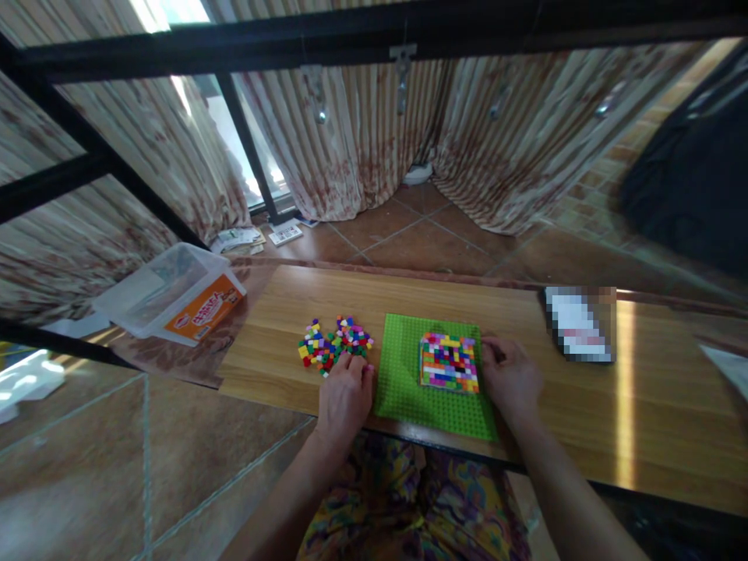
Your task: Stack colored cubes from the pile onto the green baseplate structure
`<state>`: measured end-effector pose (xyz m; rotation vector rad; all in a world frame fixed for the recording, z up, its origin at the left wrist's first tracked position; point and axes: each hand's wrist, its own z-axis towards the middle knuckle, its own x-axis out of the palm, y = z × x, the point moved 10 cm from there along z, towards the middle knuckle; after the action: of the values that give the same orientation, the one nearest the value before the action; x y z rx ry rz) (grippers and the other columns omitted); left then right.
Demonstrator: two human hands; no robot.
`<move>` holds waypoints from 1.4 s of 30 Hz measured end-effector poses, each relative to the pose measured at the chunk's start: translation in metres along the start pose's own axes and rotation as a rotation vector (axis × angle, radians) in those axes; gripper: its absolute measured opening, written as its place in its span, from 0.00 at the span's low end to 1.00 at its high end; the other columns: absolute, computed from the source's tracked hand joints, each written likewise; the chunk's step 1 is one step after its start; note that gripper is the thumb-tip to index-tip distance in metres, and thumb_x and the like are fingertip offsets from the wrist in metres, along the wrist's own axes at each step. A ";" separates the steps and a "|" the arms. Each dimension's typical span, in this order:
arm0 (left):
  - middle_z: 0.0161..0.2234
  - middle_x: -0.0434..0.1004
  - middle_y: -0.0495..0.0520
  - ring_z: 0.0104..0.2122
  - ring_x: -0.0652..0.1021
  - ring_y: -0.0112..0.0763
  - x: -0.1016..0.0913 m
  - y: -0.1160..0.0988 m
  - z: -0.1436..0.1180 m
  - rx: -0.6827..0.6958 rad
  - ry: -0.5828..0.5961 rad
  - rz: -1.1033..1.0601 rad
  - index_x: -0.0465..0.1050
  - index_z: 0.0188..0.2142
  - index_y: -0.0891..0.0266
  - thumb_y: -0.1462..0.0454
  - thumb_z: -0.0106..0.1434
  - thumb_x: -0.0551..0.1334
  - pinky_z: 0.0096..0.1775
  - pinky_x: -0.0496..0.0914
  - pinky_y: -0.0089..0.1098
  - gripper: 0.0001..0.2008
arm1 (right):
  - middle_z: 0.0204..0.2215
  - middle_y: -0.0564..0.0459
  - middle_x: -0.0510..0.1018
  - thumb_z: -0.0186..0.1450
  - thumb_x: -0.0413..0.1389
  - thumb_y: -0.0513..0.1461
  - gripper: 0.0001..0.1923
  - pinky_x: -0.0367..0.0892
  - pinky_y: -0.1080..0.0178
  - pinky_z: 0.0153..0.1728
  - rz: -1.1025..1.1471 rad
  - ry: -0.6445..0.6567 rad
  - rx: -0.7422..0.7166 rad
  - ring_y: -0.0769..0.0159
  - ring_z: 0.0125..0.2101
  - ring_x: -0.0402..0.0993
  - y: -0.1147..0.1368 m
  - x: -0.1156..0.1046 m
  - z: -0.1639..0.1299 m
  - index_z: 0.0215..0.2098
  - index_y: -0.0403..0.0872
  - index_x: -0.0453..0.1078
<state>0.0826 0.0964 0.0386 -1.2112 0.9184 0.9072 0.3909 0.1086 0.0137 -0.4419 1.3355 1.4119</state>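
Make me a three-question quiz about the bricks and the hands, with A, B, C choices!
1. Where is the loose brick pile?
A. Left of the green baseplate
B. On the floor
C. In the plastic tub

2. What colour is the baseplate?
A. Red
B. Green
C. Blue

3. What is the left hand doing?
A. Resting in the lap
B. Lifting the tub
C. Reaching into the pile

Answers:
1 A, the pile lies on the wooden table beside the plate.
2 B, it is bright green.
3 C, its fingertips meet the bricks.

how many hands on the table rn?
2. The left hand rests at the near edge of the pile of small coloured bricks; the right hand touches the right side of the block of bricks on the green baseplate. No others visible.
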 end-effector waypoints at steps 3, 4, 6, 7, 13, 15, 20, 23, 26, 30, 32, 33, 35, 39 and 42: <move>0.34 0.76 0.55 0.36 0.76 0.35 -0.002 -0.001 0.003 0.019 -0.019 -0.033 0.70 0.35 0.61 0.65 0.67 0.54 0.36 0.68 0.31 0.08 | 0.35 0.49 0.78 0.64 0.49 0.42 0.15 0.55 0.65 0.29 0.003 -0.001 -0.003 0.65 0.31 0.69 0.001 0.000 0.000 0.38 0.47 0.76; 0.34 0.76 0.55 0.36 0.76 0.35 -0.001 -0.002 0.004 0.033 -0.021 -0.056 0.70 0.35 0.61 0.65 0.67 0.53 0.36 0.68 0.31 0.08 | 0.35 0.49 0.78 0.64 0.48 0.42 0.15 0.56 0.65 0.29 0.011 -0.003 -0.007 0.64 0.32 0.69 0.002 0.000 0.000 0.37 0.46 0.76; 0.33 0.77 0.54 0.35 0.77 0.35 -0.001 -0.006 0.007 0.061 -0.024 -0.117 0.70 0.36 0.61 0.67 0.67 0.53 0.36 0.68 0.31 0.08 | 0.36 0.49 0.78 0.64 0.48 0.42 0.15 0.56 0.65 0.29 0.033 -0.003 -0.013 0.64 0.33 0.70 0.003 0.000 0.000 0.37 0.46 0.76; 0.33 0.77 0.53 0.34 0.77 0.34 0.000 -0.007 0.008 0.073 -0.024 -0.154 0.70 0.37 0.61 0.67 0.67 0.52 0.36 0.68 0.31 0.08 | 0.36 0.49 0.78 0.65 0.48 0.43 0.15 0.56 0.65 0.30 0.040 -0.001 -0.010 0.63 0.34 0.70 0.004 0.000 0.000 0.37 0.46 0.76; 0.34 0.78 0.55 0.35 0.78 0.33 0.002 -0.015 0.012 0.092 -0.017 -0.348 0.71 0.37 0.62 0.68 0.66 0.53 0.38 0.70 0.31 0.09 | 0.35 0.48 0.78 0.65 0.47 0.44 0.16 0.56 0.64 0.30 0.049 0.023 0.018 0.64 0.33 0.70 0.002 0.001 0.000 0.38 0.46 0.76; 0.35 0.78 0.55 0.35 0.78 0.33 0.001 -0.020 0.014 0.104 -0.017 -0.402 0.72 0.38 0.62 0.68 0.66 0.53 0.39 0.70 0.31 0.09 | 0.35 0.48 0.78 0.65 0.47 0.43 0.16 0.57 0.64 0.30 0.051 0.025 0.018 0.64 0.33 0.70 0.002 0.002 0.000 0.38 0.46 0.76; 0.36 0.78 0.55 0.37 0.78 0.34 0.000 -0.040 0.025 0.137 -0.006 -0.503 0.74 0.39 0.62 0.69 0.66 0.53 0.40 0.71 0.31 0.10 | 0.37 0.49 0.78 0.65 0.48 0.42 0.15 0.56 0.65 0.30 0.039 0.032 0.024 0.65 0.32 0.69 0.000 0.004 0.002 0.38 0.47 0.76; 0.37 0.79 0.56 0.38 0.78 0.34 0.000 -0.056 0.034 0.148 0.003 -0.505 0.74 0.41 0.62 0.69 0.66 0.53 0.42 0.71 0.32 0.11 | 0.36 0.49 0.77 0.65 0.48 0.42 0.15 0.56 0.65 0.29 0.041 0.025 0.031 0.66 0.31 0.68 0.000 0.002 0.001 0.38 0.47 0.76; 0.38 0.79 0.54 0.37 0.78 0.33 0.000 -0.068 0.043 0.145 0.010 -0.525 0.73 0.42 0.61 0.69 0.66 0.54 0.41 0.71 0.32 0.10 | 0.34 0.49 0.77 0.65 0.48 0.43 0.15 0.54 0.65 0.28 0.026 0.032 0.034 0.66 0.30 0.68 0.001 0.002 0.001 0.38 0.46 0.76; 0.33 0.79 0.51 0.32 0.78 0.31 0.004 -0.075 0.053 0.124 0.049 -0.551 0.74 0.38 0.60 0.68 0.65 0.56 0.36 0.70 0.29 0.08 | 0.33 0.50 0.76 0.65 0.48 0.43 0.16 0.53 0.65 0.28 0.020 0.031 0.038 0.66 0.30 0.68 0.001 0.001 0.001 0.38 0.46 0.76; 0.32 0.79 0.50 0.31 0.77 0.30 0.007 -0.078 0.055 0.127 0.061 -0.557 0.74 0.36 0.60 0.67 0.64 0.57 0.35 0.69 0.29 0.07 | 0.33 0.49 0.76 0.65 0.48 0.42 0.15 0.53 0.65 0.28 0.024 0.033 0.037 0.66 0.30 0.67 0.002 0.001 0.002 0.38 0.46 0.76; 0.32 0.79 0.50 0.31 0.77 0.30 0.009 -0.078 0.055 0.129 0.061 -0.561 0.75 0.36 0.59 0.67 0.64 0.57 0.35 0.69 0.29 0.07 | 0.33 0.50 0.76 0.65 0.48 0.42 0.15 0.53 0.65 0.28 0.025 0.036 0.037 0.66 0.30 0.67 0.002 0.001 0.002 0.38 0.46 0.76; 0.32 0.79 0.49 0.31 0.77 0.30 0.012 -0.079 0.054 0.127 0.058 -0.576 0.75 0.36 0.59 0.66 0.65 0.57 0.36 0.69 0.29 0.08 | 0.33 0.49 0.77 0.65 0.48 0.42 0.15 0.54 0.65 0.28 0.029 0.040 0.036 0.66 0.30 0.67 0.002 0.001 0.002 0.38 0.46 0.76; 0.34 0.79 0.50 0.34 0.77 0.30 0.015 -0.078 0.053 0.121 0.019 -0.634 0.76 0.35 0.58 0.65 0.65 0.58 0.37 0.69 0.29 0.08 | 0.33 0.49 0.77 0.65 0.48 0.43 0.16 0.54 0.65 0.28 0.039 0.032 0.029 0.65 0.30 0.68 0.002 0.001 0.002 0.38 0.47 0.76; 0.34 0.79 0.50 0.36 0.77 0.30 0.015 -0.076 0.052 0.116 -0.026 -0.708 0.77 0.34 0.59 0.65 0.64 0.59 0.40 0.70 0.30 0.07 | 0.33 0.49 0.77 0.65 0.47 0.43 0.16 0.55 0.65 0.29 0.045 0.026 0.025 0.65 0.31 0.68 0.002 0.001 0.001 0.37 0.47 0.76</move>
<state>0.1626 0.1400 0.0579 -1.2908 0.4497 0.2949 0.3896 0.1106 0.0146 -0.4173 1.3905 1.4288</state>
